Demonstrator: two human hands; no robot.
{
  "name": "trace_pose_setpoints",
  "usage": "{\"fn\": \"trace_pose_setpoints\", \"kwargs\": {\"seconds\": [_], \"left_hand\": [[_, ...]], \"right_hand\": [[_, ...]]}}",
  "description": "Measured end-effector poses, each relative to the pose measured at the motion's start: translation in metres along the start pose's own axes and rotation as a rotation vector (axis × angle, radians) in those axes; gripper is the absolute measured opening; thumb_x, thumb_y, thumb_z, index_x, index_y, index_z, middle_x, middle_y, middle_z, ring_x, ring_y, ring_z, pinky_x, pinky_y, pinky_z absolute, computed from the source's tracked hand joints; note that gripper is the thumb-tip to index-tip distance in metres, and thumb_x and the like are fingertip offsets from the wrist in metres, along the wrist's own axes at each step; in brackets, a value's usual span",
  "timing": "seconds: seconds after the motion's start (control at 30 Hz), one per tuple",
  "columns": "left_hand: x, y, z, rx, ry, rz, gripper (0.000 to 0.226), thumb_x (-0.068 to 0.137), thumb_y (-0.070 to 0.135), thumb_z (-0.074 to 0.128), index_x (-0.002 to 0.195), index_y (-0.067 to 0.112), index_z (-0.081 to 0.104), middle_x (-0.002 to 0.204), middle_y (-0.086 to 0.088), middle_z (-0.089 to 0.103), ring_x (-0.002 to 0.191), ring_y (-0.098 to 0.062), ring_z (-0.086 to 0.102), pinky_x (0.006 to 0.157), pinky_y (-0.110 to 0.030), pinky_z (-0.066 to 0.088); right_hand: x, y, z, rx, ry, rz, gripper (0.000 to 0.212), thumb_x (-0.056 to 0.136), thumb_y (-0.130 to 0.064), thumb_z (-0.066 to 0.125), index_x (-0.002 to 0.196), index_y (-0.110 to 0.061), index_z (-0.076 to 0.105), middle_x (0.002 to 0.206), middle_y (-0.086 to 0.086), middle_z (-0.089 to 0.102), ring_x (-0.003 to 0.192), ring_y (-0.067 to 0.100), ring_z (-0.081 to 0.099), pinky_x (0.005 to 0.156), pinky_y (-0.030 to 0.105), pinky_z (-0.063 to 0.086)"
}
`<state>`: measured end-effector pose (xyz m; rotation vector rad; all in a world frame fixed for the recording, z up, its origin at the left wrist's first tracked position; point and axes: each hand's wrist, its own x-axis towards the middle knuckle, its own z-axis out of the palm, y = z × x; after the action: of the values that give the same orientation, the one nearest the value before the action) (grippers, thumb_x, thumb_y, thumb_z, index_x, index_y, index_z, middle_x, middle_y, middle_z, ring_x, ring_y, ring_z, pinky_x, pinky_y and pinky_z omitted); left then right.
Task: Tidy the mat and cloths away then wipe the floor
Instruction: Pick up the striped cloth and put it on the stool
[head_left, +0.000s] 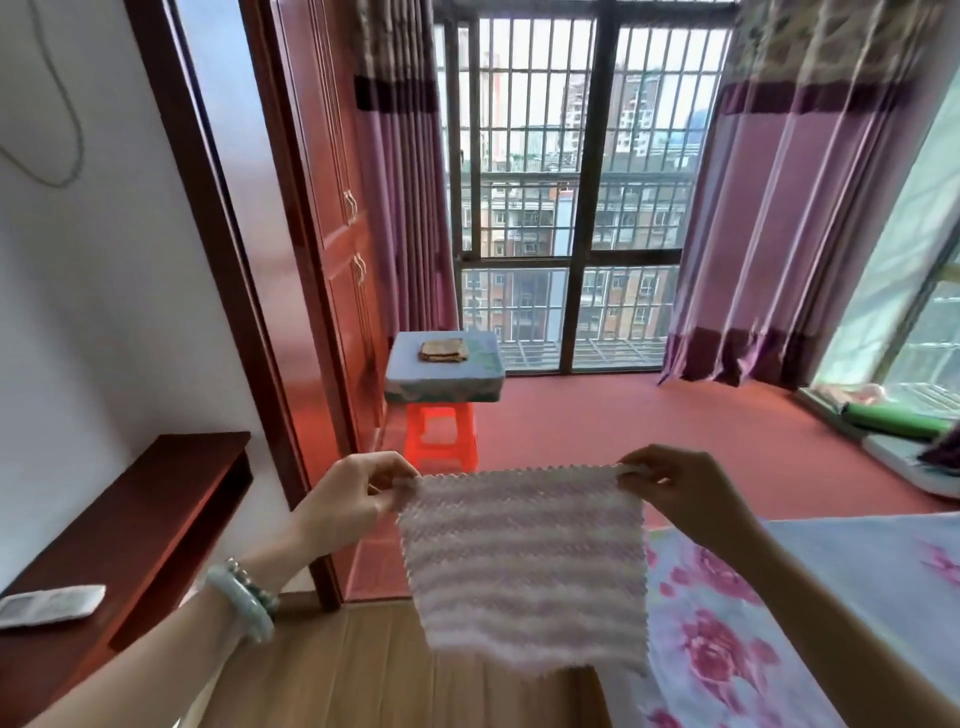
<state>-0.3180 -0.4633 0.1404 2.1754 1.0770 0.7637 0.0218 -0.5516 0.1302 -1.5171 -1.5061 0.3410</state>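
While we had the cloth (522, 566) pinched by its top corners in both hands (353, 493) (675, 488), hanging over the floor (623, 431), we'd guess wiping hadn't started yet.

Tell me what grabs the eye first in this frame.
A pink-and-white striped fluffy cloth hangs spread front and centre, with the left hand and right hand each pinching a top corner. Behind it, beside the red wooden wardrobe, an orange plastic stool carries a pale blue cushion with a folded brown cloth on top. A tall barred window between mauve curtains fills the far wall.
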Motion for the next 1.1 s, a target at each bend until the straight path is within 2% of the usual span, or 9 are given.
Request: {"fn": "trace_pose_setpoints", "kwargs": {"seconds": [0.17,0.33,0.5,0.6,0.73,0.83,0.93,1.1], "left_hand": [[0.112,-0.006,0.01,0.004,0.021,-0.004,0.014,0.082,0.004,0.071,0.087,0.017,0.071,0.082,0.005,0.071,0.077,-0.006,0.066,0.073,-0.016,0.05],[0.201,-0.026,0.02,0.0,0.072,-0.035,0.02,0.081,0.002,0.071,0.086,0.021,0.071,0.078,0.013,0.07,0.076,-0.002,0.066,0.071,-0.013,0.049],[0.289,-0.057,0.031,-0.019,0.061,-0.035,0.022,0.078,-0.005,0.07,0.083,0.017,0.071,0.079,0.016,0.07,0.073,0.002,0.065,0.071,-0.01,0.046],[0.347,-0.08,0.033,-0.028,0.035,-0.023,0.022,0.078,-0.001,0.072,0.081,0.02,0.071,0.076,0.019,0.07,0.074,0.002,0.065,0.072,-0.01,0.046],[0.437,-0.117,0.031,-0.072,-0.014,-0.005,0.016,0.08,0.0,0.072,0.086,0.015,0.072,0.078,0.013,0.072,0.077,-0.003,0.067,0.076,-0.017,0.051],[0.51,-0.142,0.027,-0.097,-0.058,0.003,0.016,0.079,-0.001,0.073,0.086,0.013,0.072,0.078,0.01,0.073,0.077,-0.003,0.067,0.077,-0.019,0.051],[0.576,-0.159,0.026,-0.135,-0.085,0.008,0.018,0.078,-0.004,0.072,0.081,0.013,0.07,0.072,0.008,0.071,0.071,-0.002,0.063,0.07,-0.017,0.049],[0.665,-0.182,0.034,-0.147,-0.054,0.038,0.023,0.077,-0.005,0.072,0.078,0.017,0.07,0.077,0.003,0.073,0.075,-0.003,0.066,0.078,-0.018,0.051]], "right_hand": [[0.101,0.044,-0.017,0.032,0.001,-0.004,0.046,0.068,0.0,0.079,0.06,-0.045,0.068,0.066,-0.011,0.071,0.058,0.002,0.061,0.065,0.022,0.048],[0.18,0.087,-0.015,0.029,-0.015,-0.023,0.041,0.068,0.003,0.079,0.067,-0.036,0.065,0.063,-0.012,0.07,0.059,0.003,0.06,0.062,0.017,0.048],[0.258,0.138,-0.001,-0.01,0.004,-0.013,0.041,0.068,-0.003,0.08,0.068,-0.04,0.064,0.067,-0.005,0.072,0.061,0.007,0.064,0.066,0.029,0.052],[0.309,0.165,0.01,-0.022,0.013,-0.002,0.043,0.068,-0.001,0.08,0.065,-0.041,0.064,0.064,-0.007,0.07,0.058,0.0,0.061,0.062,0.022,0.049],[0.387,0.197,0.023,-0.039,0.015,-0.002,0.042,0.069,-0.002,0.08,0.068,-0.041,0.064,0.064,-0.012,0.07,0.057,-0.005,0.058,0.059,0.013,0.046],[0.446,0.218,0.03,-0.027,0.046,0.025,0.041,0.069,-0.001,0.079,0.068,-0.039,0.065,0.063,-0.017,0.069,0.056,-0.005,0.058,0.059,0.011,0.045],[0.497,0.236,0.037,-0.031,0.064,0.046,0.04,0.07,-0.001,0.079,0.067,-0.038,0.065,0.063,-0.018,0.069,0.057,-0.005,0.059,0.059,0.011,0.044],[0.568,0.273,0.044,-0.042,0.078,0.078,0.041,0.07,0.0,0.078,0.067,-0.038,0.065,0.062,-0.02,0.068,0.056,-0.005,0.058,0.059,0.011,0.044]]}}
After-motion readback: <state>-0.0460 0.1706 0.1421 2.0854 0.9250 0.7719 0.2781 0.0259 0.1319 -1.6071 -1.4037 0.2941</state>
